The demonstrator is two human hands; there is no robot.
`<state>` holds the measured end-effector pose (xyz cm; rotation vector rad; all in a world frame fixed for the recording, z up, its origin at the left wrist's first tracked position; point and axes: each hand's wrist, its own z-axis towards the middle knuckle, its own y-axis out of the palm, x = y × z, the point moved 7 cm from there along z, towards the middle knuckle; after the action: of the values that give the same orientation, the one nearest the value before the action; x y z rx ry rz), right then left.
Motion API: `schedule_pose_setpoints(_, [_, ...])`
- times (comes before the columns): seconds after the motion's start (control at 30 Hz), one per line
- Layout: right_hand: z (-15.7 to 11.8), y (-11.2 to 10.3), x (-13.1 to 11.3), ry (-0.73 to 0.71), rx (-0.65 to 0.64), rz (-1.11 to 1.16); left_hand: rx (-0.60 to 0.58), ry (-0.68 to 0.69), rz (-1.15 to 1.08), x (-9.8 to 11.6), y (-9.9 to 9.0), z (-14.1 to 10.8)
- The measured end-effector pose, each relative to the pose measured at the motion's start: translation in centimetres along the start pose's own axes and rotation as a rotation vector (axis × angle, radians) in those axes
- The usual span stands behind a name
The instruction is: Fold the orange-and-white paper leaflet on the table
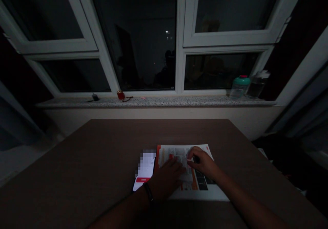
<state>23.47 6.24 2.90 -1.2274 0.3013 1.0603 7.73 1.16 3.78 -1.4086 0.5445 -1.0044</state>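
A printed sheet or booklet (217,193) with orange and dark picture blocks lies on the brown table. My left hand (167,176), with a dark band at the wrist, rests flat over its left half with the fingers stretched out. Over the upper right part, my right hand (201,160) is closed in a pinch, thumb against forefinger. A small pale edge shows at those fingertips, too dim and small to name. Left of the paper and close to my left hand lies a phone (145,166) with its screen lit, partly pixelated.
The brown table (102,160) reaches to the wall under a window. On the speckled sill (164,101) stand a small red container (120,95), a small dark bottle (95,97), a teal-lidded bottle (240,87) and a clear bottle (257,84). The room is dim.
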Motion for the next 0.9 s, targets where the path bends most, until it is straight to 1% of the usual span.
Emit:
schedule_pose_setpoints(0.2, [-0.5, 0.4, -0.4, -0.018, -0.056, 0.035, 0.031, 0.004, -0.001, -0.2, 0.4, -0.2])
schedule_pose_setpoints(0.3, [-0.6, 0.4, -0.4, -0.003, -0.051, 0.018, 0.024, 0.008, 0.007, -0.3, 0.5, -0.2])
schedule_pose_setpoints(0.37, [-0.6, 0.2, -0.2, 0.02, -0.01, -0.008, 0.008, 0.005, 0.009, -0.3, 0.5, -0.2])
schedule_pose_setpoints(0.5, [-0.4, -0.7, 0.4, 0.03, 0.114, -0.051, -0.002, -0.009, -0.011, -0.3, 0.5, -0.4])
schedule_pose_setpoints(0.6, [-0.3, -0.9, 0.6, 0.044, 0.156, -0.068, 0.004, 0.006, -0.025, -0.2, 0.5, -0.4])
schedule_pose_setpoints(0.7, [-0.4, -0.3, 0.2, 0.044, 0.112, -0.072, 0.003, 0.026, -0.019, 0.0, 0.4, -0.4])
schedule_pose_setpoints(0.8, [-0.5, 0.7, -0.8, -0.003, 0.032, -0.076, 0.01, 0.032, -0.009, 0.1, 0.2, -0.3])
schedule_pose_setpoints(0.9, [-0.3, 0.8, -0.8, -0.02, 0.033, -0.127, 0.018, 0.03, -0.007, 0.0, 0.3, -0.2])
